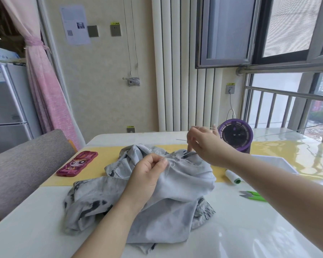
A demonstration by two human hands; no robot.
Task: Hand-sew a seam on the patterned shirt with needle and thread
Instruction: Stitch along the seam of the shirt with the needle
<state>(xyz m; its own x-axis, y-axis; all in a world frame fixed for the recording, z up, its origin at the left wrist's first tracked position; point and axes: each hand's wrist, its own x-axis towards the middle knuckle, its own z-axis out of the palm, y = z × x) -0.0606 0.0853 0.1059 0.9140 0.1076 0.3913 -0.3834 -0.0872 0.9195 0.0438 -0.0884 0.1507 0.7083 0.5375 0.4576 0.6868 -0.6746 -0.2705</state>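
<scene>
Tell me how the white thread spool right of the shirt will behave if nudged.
The thread spool lies on its side on the glossy table, so it would probably roll. It looks small and likely light, so it could easily be knocked away. Its wound thread probably grips well.

Left hand pinches the shirt; right hand pinches thread.

A white table carries a yellow runner across its far half. A phone in a red cartoon case lies on the runner's left end. A purple fan stands far right, near what looks like a shallow white tray. Green snips lie on the table's right side. A grey chair stands to the left, with a pink curtain behind it.
</scene>
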